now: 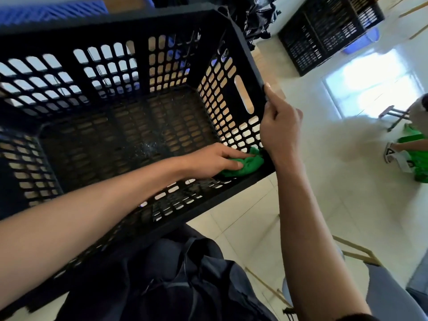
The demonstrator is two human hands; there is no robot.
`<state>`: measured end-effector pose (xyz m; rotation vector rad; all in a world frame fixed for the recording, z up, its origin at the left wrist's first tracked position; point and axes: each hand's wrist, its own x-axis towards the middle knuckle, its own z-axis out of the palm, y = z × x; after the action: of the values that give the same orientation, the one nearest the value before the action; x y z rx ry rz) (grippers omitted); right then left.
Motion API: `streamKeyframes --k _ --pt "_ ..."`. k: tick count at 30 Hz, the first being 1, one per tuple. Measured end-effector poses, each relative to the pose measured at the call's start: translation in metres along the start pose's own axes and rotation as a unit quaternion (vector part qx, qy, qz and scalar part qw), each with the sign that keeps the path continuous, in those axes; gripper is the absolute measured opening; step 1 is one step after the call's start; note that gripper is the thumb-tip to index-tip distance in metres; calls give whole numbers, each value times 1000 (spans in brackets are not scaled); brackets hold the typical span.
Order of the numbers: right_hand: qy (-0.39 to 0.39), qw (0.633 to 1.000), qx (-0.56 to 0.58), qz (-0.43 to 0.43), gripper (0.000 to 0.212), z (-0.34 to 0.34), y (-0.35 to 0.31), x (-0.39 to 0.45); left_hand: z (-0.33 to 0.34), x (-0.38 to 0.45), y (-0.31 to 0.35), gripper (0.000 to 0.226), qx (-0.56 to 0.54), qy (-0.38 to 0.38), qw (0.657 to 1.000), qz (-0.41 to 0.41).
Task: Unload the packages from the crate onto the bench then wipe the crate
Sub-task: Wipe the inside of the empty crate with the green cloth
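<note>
In the crate's near right inside corner, the left hand [213, 158] presses a green cloth [243, 164] with fingers curled over it. The black crate [129, 38] tilts, opening toward the camera; the right hand [279, 126] grips its right rim.

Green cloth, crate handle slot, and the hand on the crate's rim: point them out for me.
Green cloth [250, 164]: head view, bunched part beside the fingers.
Crate handle slot [243, 93]: head view, middle of the opening.
Right hand [279, 126]: head view, back of hand.
</note>
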<state>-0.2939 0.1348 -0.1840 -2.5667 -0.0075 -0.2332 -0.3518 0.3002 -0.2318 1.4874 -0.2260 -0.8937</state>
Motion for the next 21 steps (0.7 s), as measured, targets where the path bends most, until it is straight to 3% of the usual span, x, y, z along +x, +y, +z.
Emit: streamKeyframes --k 5,12,16,21 --pt "3 997 -50 -65 44 1 0 0 -4 -1 7 38 38 -10 999 -6" --pt "-16 995 -76 -61 47 -2 -6 0 5 0 5 36 54 -2 999 -6" --pt "-81 985 -114 -102 51 1 -19 -5 0 5 2 34 75 -8 997 -23" --pt "-63 986 -127 -89 47 -18 -9 -13 -5 4 -7 35 81 -30 996 -26"
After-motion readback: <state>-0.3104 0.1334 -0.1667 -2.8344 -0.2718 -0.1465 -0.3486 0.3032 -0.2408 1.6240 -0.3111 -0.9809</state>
